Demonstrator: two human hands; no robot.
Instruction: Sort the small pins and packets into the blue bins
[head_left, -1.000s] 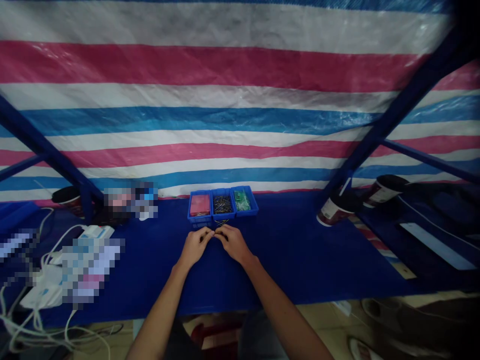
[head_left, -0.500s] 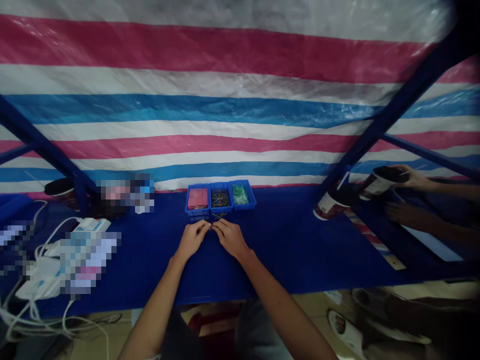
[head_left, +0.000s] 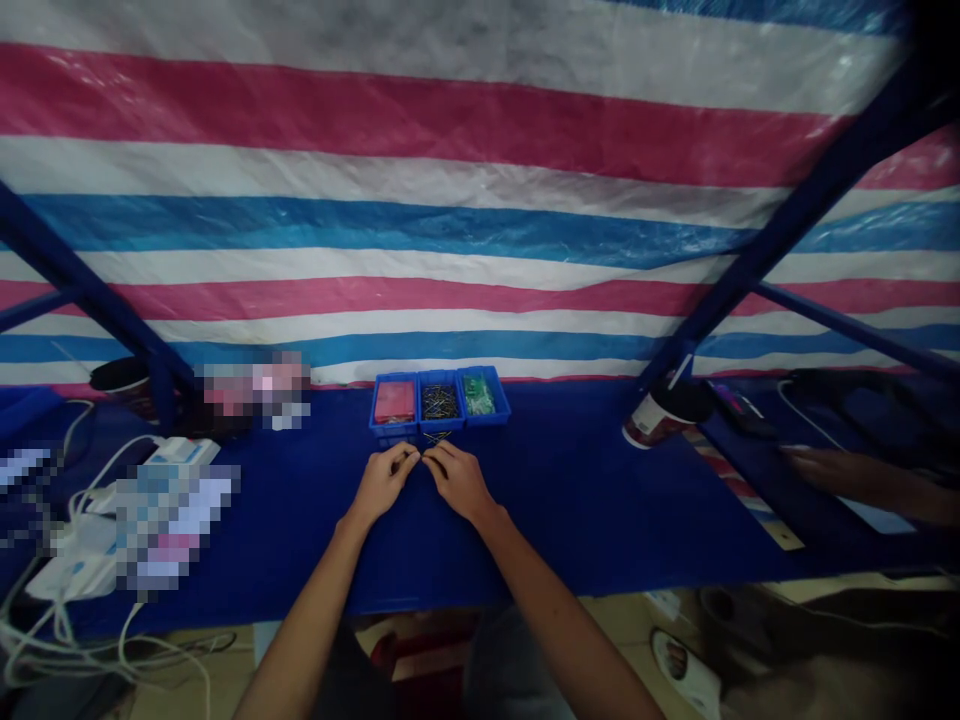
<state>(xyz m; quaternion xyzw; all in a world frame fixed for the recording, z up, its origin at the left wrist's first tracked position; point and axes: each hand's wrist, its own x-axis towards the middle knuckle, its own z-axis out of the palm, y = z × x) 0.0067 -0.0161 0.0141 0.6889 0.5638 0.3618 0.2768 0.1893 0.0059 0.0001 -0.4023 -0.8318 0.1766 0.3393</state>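
My left hand (head_left: 388,476) and my right hand (head_left: 455,478) meet fingertip to fingertip above the blue table, just in front of three small blue bins. Both have thumb and fingers pinched together; whatever lies between them is too small to make out. The left bin holds flat pink-red pieces (head_left: 394,401). In the middle bin lies a heap of dark and brass-coloured screws or nails (head_left: 439,402). Small green pieces in clear wrapping (head_left: 478,394) fill the right bin. A few loose screws or nails (head_left: 436,437) lie between my hands and the middle bin.
A power strip (head_left: 180,452) with tangled white cables is at the left. A dark-topped cup (head_left: 660,418) stands right, by a slanted blue post (head_left: 712,308). Another person's hand (head_left: 825,465) rests farther right. Striped sheeting (head_left: 480,235) hangs behind the table (head_left: 570,500).
The other person's hand and the cup it held at the right are gone from view; a dark phone-like object shows there. The view has tilted slightly. My hands stay pinched in nearly the same place.
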